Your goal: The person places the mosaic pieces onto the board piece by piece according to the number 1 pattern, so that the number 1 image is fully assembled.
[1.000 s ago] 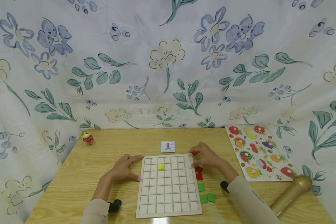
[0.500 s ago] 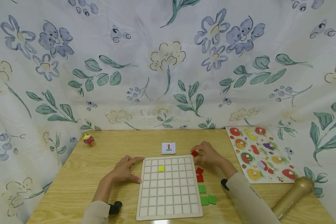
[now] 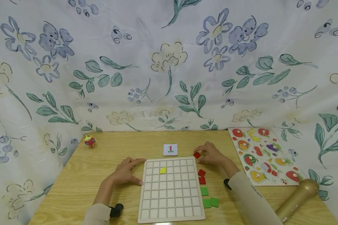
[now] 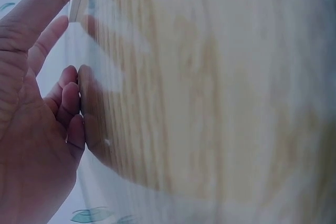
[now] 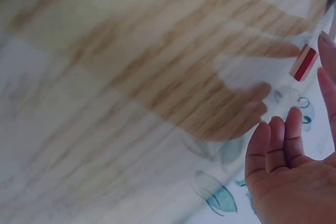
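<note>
A pale square grid board [image 3: 169,190] lies on the table, with one yellow tile [image 3: 163,170] in an upper cell. My left hand [image 3: 125,172] steadies the board's left side, its thumb and forefinger spread along the edge. My right hand [image 3: 211,155] is at the board's upper right corner, holding a small red tile [image 3: 197,155] at thumb and forefinger, close over the table. In the right wrist view this red tile [image 5: 303,62] shows at the fingertips, and the other fingers lie bent. Two red tiles [image 3: 202,181] and several green tiles [image 3: 207,203] lie along the board's right side.
A small grid-patterned card [image 3: 170,149] lies behind the board. A fruit puzzle board [image 3: 263,153] and a gold microphone [image 3: 298,198] are at the right. A small toy figure [image 3: 89,141] stands at the back left. A floral cloth [image 3: 169,78] hangs behind the table [image 3: 124,140].
The right hand stays near the board's upper right corner while its red tile turns and shows more of its face. The left hand stays on the board's edge; the view shifts slightly.
</note>
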`<move>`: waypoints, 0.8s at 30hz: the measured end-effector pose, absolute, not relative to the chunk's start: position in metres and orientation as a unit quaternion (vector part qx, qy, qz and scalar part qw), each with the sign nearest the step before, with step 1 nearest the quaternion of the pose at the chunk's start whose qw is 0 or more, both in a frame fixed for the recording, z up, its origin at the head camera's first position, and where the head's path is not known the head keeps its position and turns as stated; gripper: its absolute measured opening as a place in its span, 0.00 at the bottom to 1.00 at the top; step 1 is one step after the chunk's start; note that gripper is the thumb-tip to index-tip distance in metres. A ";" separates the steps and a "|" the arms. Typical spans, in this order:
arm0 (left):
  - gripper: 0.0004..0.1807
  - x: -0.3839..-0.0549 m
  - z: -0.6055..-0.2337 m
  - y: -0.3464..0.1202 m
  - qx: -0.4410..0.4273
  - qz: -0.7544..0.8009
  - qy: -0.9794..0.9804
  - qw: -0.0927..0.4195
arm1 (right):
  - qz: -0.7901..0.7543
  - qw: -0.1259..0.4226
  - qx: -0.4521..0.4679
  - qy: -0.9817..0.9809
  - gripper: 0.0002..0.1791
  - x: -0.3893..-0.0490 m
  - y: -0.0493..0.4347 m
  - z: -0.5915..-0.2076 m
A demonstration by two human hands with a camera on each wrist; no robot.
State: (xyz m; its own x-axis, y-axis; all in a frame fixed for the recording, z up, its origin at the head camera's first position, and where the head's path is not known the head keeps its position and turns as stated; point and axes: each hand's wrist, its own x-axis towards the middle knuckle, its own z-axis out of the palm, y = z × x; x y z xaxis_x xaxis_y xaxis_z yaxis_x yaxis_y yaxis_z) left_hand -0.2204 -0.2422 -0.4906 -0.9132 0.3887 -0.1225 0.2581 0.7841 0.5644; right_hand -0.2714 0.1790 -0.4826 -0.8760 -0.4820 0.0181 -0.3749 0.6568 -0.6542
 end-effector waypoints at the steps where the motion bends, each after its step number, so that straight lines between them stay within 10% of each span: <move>1: 0.53 -0.220 -0.490 -0.242 0.175 0.280 0.937 0.116 | -0.343 0.081 -0.232 0.907 0.20 -0.271 0.180 -0.482; 24: 0.53 -0.219 -0.488 -0.242 0.177 0.282 0.935 0.118 | -0.365 0.080 -0.167 0.912 0.16 -0.273 0.185 -0.492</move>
